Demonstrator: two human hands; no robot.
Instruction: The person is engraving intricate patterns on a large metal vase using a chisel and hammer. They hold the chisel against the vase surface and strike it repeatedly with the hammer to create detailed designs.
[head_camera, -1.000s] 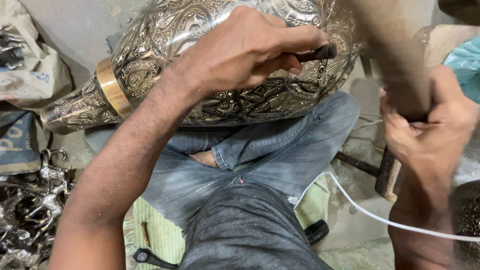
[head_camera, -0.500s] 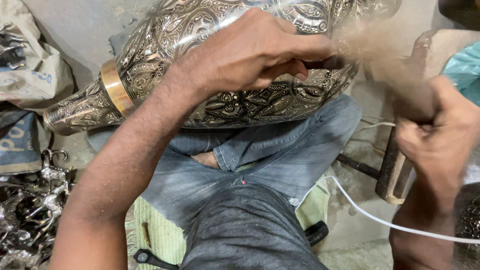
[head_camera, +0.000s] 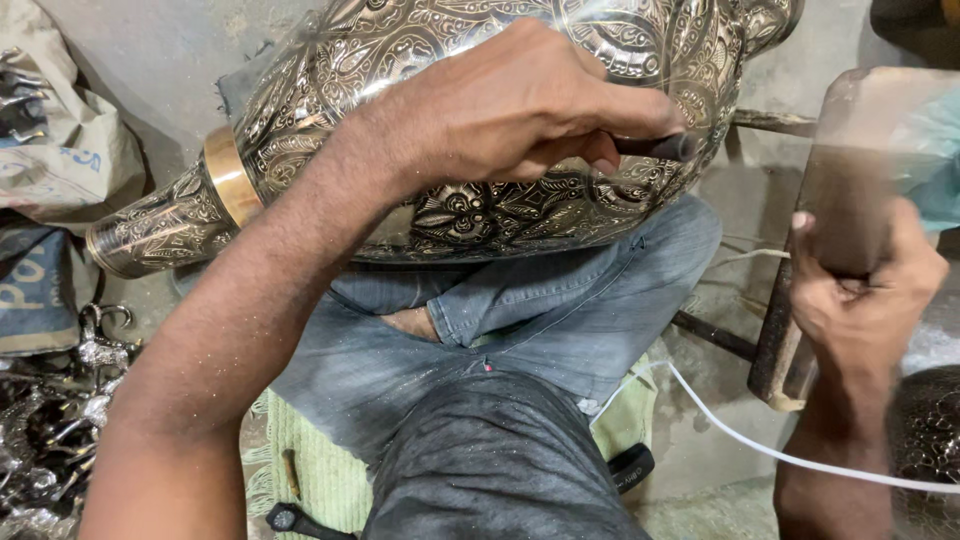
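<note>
Nearest the camera, the person's lap in grey jeans (head_camera: 520, 330), seated on a green mat (head_camera: 330, 480) on the floor. White cable (head_camera: 760, 450) runs past the right knee. Right hand (head_camera: 865, 295) closed around a wooden hammer handle (head_camera: 800, 330), motion-blurred, raised beside the knee. Left hand (head_camera: 520, 105) closed on a dark chisel (head_camera: 655, 147), tip against the engraved metal vase (head_camera: 420, 50). Vase lies on its side across the thighs, brass-banded neck (head_camera: 225, 175) pointing left. Small metal pieces (head_camera: 50, 420) heaped at far left.
</note>
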